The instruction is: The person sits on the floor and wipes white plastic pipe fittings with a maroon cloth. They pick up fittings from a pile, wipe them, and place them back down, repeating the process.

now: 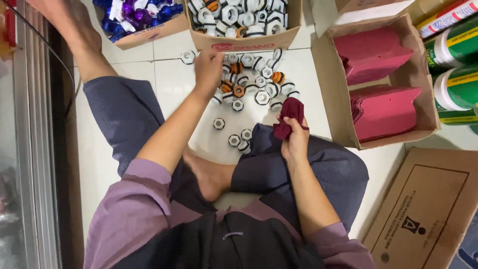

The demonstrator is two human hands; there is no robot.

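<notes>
I sit on a white tiled floor (172,82) with my legs folded. My left hand (208,67) reaches forward and down onto a pile of white and orange plastic nut fittings (254,79) spread on the tiles; whether it grips one is hidden. My right hand (295,139) rests on my right knee and is shut on a dark red cloth pouch (290,115), held upright. A few loose white fittings (239,140) lie near my knee.
A cardboard box of more white and orange fittings (244,22) stands just beyond the pile. A box of blue and purple parts (142,17) is at the back left. A box of red pouches (381,82) stands right, green cans (455,74) beyond it, flat cardboard (425,209) at lower right.
</notes>
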